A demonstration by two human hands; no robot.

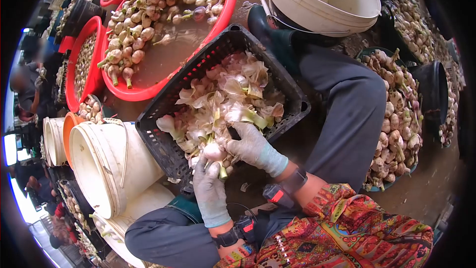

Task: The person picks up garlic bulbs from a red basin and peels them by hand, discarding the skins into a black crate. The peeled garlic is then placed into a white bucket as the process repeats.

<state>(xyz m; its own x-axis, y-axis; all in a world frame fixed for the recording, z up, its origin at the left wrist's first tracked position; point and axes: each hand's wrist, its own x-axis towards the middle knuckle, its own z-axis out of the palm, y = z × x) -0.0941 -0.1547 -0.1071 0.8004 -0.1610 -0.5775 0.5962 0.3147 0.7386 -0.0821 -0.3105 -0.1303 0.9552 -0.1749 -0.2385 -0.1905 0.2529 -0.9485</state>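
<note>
A garlic bulb (214, 152) with a short green stem sits between my hands, above the near edge of a black plastic crate (292, 100). My left hand (210, 186), in a pale grey glove, has its fingers closed on the bulb from below. On the bulb's right side, my gloved right hand (250, 146) has its thumb and fingers bent together; a small dark thing shows at its fingers, too small to make out. Papery garlic skins (230, 87) fill much of the crate beneath.
Beyond the crate, a red tub (230, 0) holds water and many bulbs. White buckets (134, 149) stand at the left, another white bucket (347, 15) at the top right. A heap of garlic (396, 114) lies right of my knee. A person (27, 87) is at far left.
</note>
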